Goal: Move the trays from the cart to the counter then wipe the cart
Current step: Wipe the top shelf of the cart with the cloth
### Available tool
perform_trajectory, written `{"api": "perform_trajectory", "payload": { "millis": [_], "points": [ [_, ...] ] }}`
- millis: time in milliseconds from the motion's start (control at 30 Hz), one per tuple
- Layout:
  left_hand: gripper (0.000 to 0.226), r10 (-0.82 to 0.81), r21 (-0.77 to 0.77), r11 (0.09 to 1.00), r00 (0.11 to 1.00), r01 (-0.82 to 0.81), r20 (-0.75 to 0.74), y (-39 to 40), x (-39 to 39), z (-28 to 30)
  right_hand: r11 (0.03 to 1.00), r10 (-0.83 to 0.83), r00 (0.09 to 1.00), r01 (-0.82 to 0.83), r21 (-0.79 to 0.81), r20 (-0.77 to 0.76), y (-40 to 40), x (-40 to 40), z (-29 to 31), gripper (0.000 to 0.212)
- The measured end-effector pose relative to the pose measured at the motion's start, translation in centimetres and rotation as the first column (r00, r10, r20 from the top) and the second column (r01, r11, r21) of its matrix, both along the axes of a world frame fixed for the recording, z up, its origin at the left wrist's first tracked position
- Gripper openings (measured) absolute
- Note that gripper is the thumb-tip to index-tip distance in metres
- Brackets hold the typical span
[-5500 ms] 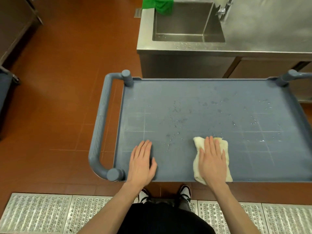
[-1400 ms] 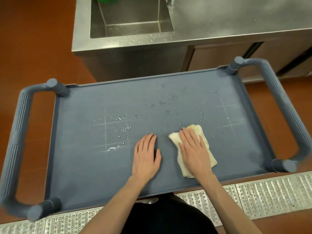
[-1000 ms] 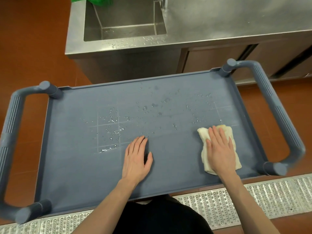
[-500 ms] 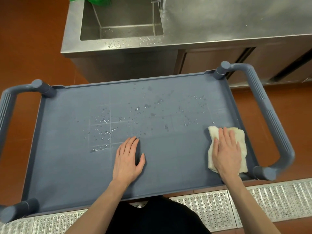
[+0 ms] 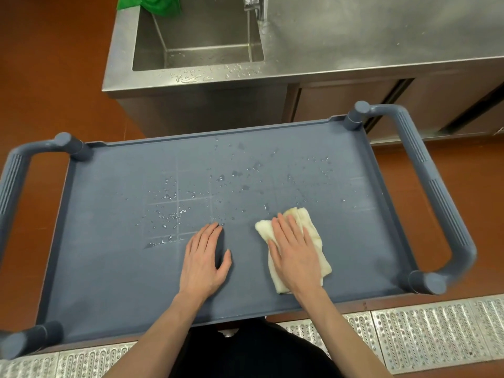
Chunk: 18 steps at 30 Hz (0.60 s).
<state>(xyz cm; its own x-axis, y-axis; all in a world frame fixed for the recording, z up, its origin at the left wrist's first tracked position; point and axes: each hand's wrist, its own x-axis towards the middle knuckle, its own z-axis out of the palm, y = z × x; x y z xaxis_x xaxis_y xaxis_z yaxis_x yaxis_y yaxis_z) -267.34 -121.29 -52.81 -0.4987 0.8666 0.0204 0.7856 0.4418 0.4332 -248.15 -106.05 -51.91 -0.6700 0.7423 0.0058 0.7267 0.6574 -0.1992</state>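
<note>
The blue-grey cart (image 5: 109,268) fills the middle of the head view, its flat top bare of trays. Water droplets (image 5: 174,211) speckle the middle and far half of the top. A folded cream cloth (image 5: 313,236) lies right of centre near the front edge. My right hand (image 5: 293,255) presses flat on the cloth with straight fingers. My left hand (image 5: 204,257) rests flat on the cart top beside it, fingers straight, holding nothing. The steel counter (image 5: 381,31) stands just behind the cart.
A steel sink (image 5: 199,36) is set in the counter at the back, with a green cloth (image 5: 152,4) over its far-left corner. Cart handles stick out at left (image 5: 13,181) and right (image 5: 441,203). A perforated metal floor grate (image 5: 422,331) runs under my feet.
My right hand has slid the cloth back left from the cart's right edge toward the centre. My left hand has stayed flat in about the same place.
</note>
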Motion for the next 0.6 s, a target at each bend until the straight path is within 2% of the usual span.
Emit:
{"api": "perform_trajectory", "payload": {
  "millis": [100, 367, 533, 600],
  "points": [
    [0.059, -0.007, 0.001, 1.000, 1.000, 0.007, 0.024, 0.0, -0.1, 0.0, 0.999, -0.035, 0.999, 0.035, -0.001, 0.004, 1.1, 0.8, 0.0, 0.052],
    [0.058, -0.006, 0.010, 1.000, 0.998, 0.005, 0.054, 0.0, -0.1, 0.0, 0.966, -0.257, 0.966, 0.257, -0.002, 0.035, 7.9, 6.5, 0.5, 0.058],
    [0.059, -0.005, 0.005, 1.000, 1.000, 0.005, 0.023, 0.2, 0.1, 0.0, 0.878, -0.472, 0.881, 0.473, 0.073, -0.028, 10.8, 8.4, 1.1, 0.060],
    [0.061, 0.007, -0.012, 1.000, 1.000, -0.008, -0.017, 0.6, 0.5, 0.0, 0.871, -0.484, 0.874, 0.485, 0.080, -0.026, 10.8, 8.0, 0.9, 0.062]
  ]
}}
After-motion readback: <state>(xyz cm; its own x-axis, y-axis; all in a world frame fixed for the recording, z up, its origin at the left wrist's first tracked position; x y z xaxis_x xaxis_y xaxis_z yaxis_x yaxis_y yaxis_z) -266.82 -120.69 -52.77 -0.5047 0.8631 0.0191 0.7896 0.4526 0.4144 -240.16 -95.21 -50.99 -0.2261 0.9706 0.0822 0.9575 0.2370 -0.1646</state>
